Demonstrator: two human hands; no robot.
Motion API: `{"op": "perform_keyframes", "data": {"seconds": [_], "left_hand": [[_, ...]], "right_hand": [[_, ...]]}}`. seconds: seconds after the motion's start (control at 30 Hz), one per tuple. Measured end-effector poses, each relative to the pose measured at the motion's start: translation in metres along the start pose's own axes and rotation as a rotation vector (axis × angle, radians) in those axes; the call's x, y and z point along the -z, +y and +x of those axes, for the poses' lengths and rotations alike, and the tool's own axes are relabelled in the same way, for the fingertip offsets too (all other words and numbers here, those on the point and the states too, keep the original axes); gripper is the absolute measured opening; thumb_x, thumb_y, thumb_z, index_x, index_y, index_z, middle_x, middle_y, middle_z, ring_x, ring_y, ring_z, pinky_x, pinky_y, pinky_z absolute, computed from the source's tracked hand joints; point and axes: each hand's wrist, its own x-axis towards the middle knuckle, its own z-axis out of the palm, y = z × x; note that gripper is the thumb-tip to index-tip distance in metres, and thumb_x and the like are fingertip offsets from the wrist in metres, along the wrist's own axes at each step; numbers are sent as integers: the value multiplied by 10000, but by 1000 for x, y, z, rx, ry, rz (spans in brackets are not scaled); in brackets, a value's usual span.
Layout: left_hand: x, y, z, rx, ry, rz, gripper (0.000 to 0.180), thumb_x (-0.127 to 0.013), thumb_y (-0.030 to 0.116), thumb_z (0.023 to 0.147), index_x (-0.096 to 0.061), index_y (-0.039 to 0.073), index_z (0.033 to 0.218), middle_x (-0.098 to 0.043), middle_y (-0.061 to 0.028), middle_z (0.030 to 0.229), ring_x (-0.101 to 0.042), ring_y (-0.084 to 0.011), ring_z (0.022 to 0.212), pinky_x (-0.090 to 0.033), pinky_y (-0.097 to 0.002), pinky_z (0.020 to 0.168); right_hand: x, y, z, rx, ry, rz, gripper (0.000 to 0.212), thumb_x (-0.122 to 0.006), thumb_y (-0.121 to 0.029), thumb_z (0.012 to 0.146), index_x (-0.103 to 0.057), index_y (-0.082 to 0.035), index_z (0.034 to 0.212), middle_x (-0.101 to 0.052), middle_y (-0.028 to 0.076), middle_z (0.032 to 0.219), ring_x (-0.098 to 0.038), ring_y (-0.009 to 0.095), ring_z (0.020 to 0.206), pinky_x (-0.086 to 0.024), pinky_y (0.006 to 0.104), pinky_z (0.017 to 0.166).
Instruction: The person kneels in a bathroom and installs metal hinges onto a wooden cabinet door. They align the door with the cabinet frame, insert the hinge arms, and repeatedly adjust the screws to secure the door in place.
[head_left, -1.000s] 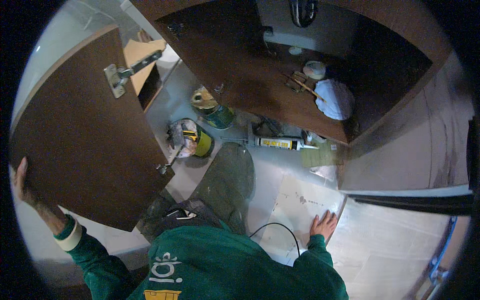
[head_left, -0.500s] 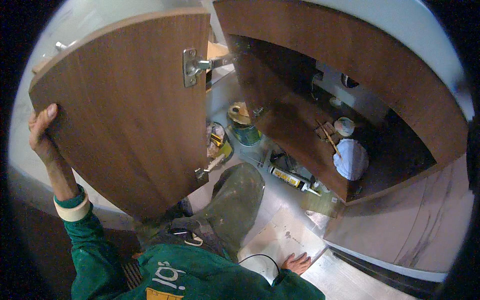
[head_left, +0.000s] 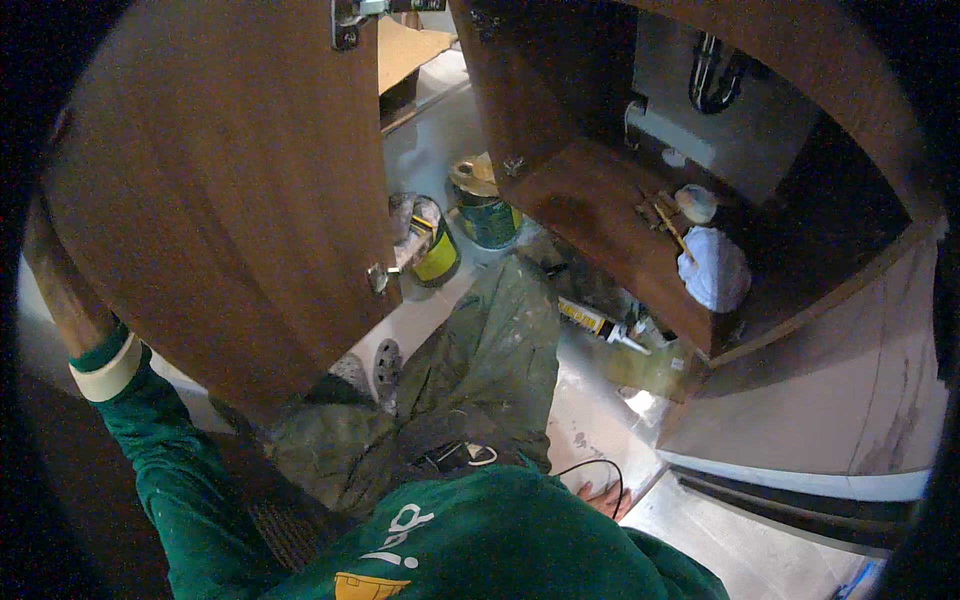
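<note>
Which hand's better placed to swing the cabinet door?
Left, likely: the left forearm runs up beside the door, grip too dim to see; the right hand is down at the pale board.

From here I see a brown, wood-grained door [head_left: 220, 200] at left, green sweater [head_left: 500, 535] at bottom, yellow-green tin [head_left: 437, 263] near centre.

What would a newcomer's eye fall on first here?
The brown door, which fills much of the left side. Next, the white bundle inside the open cabinet at right, then the yellow-banded can on the floor, seen between door and cabinet.
</note>
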Motion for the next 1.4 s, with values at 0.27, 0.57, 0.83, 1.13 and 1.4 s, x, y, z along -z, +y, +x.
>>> {"op": "perform_keyframes", "data": {"seconds": [0.27, 0.57, 0.83, 1.13, 1.4], "left_hand": [[5, 21, -49, 63, -35, -66, 163, -663, 178, 778, -627, 23, 812, -630, -69, 793, -578, -167, 694, -458, -277, 720], [29, 17, -93, 113, -74, -191, 170, -667, 184, 770, -622, 24, 808, -632, -69, 785, -583, -167, 691, -459, -273, 709], [62, -27, -99, 36, -31, -346, 151, -648, 128, 727, -599, 5, 799, -641, -84, 763, -579, -171, 632, -470, -271, 650], [65, -53, -133, -107, 67, -422, 338, -635, 69, 668, -587, -59, 978, -641, -103, 849, -563, -175, 661, -478, -306, 703], [72, -112, -157, 18, 192, -497, 473, -675, -5, 616, -559, -57, 1071, -629, -119, 950, -596, -214, 783, -492, -341, 800]], "right_hand": [[-23, 17, 0, 70, 116, 53, 717, -658, -383, 730, -413, -59, 1321, -387, 248, 1359, -358, 417, 1248, -281, 517, 1048], [-16, 15, -10, 79, 104, -74, 714, -660, -391, 720, -404, -47, 1292, -399, 248, 1345, -371, 430, 1230, -292, 531, 1028], [-68, 45, -15, 133, -310, -153, 642, -468, -467, 866, -411, -71, 1368, -341, 195, 1423, -283, 375, 1325, -208, 518, 1091], [43, -56, 146, 280, -74, 679, 161, -601, -171, 816, -652, -34, 884, -659, 162, 836, -638, 251, 782, -496, 397, 727], [225, -397, 184, 875, -408, 1385, 336, -586, -136, 904, -544, 30, 1193, -636, 126, 1064, -638, 180, 874, -508, 288, 757]]}}
